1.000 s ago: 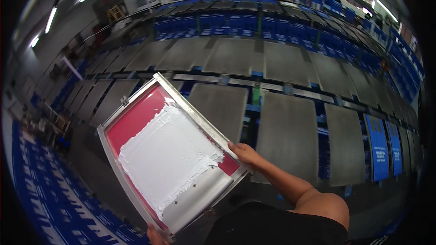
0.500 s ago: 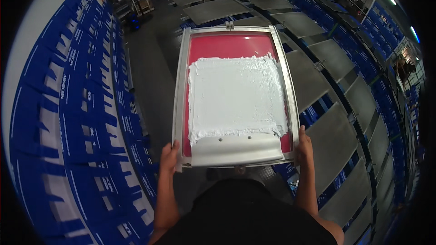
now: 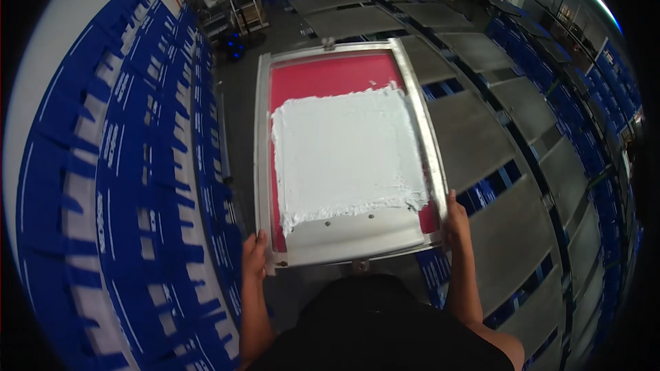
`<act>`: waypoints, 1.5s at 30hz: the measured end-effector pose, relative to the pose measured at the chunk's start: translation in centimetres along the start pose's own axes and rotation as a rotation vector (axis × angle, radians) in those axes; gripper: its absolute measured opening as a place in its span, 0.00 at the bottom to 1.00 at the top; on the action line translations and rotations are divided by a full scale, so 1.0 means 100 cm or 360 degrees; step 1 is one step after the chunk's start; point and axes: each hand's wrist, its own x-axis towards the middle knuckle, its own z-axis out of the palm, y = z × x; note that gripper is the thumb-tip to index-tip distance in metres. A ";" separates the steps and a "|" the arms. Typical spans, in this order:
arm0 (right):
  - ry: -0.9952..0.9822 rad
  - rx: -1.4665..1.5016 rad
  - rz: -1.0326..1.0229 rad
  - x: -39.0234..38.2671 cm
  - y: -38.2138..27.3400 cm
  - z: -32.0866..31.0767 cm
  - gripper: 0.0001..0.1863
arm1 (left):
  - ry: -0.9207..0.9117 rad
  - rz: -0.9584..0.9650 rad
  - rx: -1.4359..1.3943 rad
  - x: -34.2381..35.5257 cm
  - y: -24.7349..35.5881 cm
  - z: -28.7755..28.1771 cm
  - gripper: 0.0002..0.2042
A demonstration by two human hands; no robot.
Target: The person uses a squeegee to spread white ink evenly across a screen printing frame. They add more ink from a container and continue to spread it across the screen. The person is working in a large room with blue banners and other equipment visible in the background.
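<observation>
Where the metal frame (image 3: 420, 127) slanted across the view a second ago, its long sides now run nearly straight ahead. The person has turned: the grey panels (image 3: 478, 141), then spread beyond the frame, have swung mostly right. The left hand (image 3: 255, 254) has come fully into view. Since half a second ago, the frame's near left corner has dropped slightly.
</observation>
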 end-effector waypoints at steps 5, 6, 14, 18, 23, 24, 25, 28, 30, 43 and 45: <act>-0.0241 -0.0156 0.0106 0.110 -0.072 0.122 0.39 | 0.0202 -0.0053 0.0016 0.131 0.040 -0.027 0.20; -0.0193 -0.0179 0.0062 0.124 -0.077 0.146 0.39 | 0.0205 -0.0067 -0.0027 0.158 0.038 -0.035 0.20; 0.0038 -0.0089 0.0016 0.304 -0.122 0.324 0.39 | 0.0029 -0.0122 0.0121 0.479 0.073 -0.049 0.20; 0.0113 0.0004 0.0097 0.373 -0.172 0.395 0.39 | -0.0206 -0.0076 0.0339 0.648 0.150 -0.024 0.21; 0.0373 0.0252 0.0209 0.468 -0.204 0.470 0.37 | -0.0525 -0.0046 0.0378 0.846 0.214 0.038 0.23; 0.0440 0.0341 0.0175 0.489 -0.213 0.491 0.37 | -0.0569 -0.0022 0.0433 0.888 0.228 0.055 0.24; 0.0506 0.0420 0.0132 0.514 -0.221 0.509 0.37 | -0.0617 0.0023 0.0465 0.931 0.235 0.074 0.25; 0.0645 0.0555 0.0109 0.602 -0.227 0.554 0.35 | -0.0714 0.0143 0.0634 1.055 0.265 0.131 0.27; 0.0660 0.0580 0.0213 0.641 -0.231 0.579 0.35 | -0.0759 0.0135 0.0853 1.120 0.275 0.157 0.28; 0.1175 0.0557 0.0388 0.827 -0.262 0.772 0.38 | -0.1266 0.0157 0.1026 1.501 0.295 0.284 0.33; 0.1335 0.0381 0.0438 0.841 -0.260 0.789 0.38 | -0.1460 -0.0026 0.0992 1.527 0.293 0.311 0.34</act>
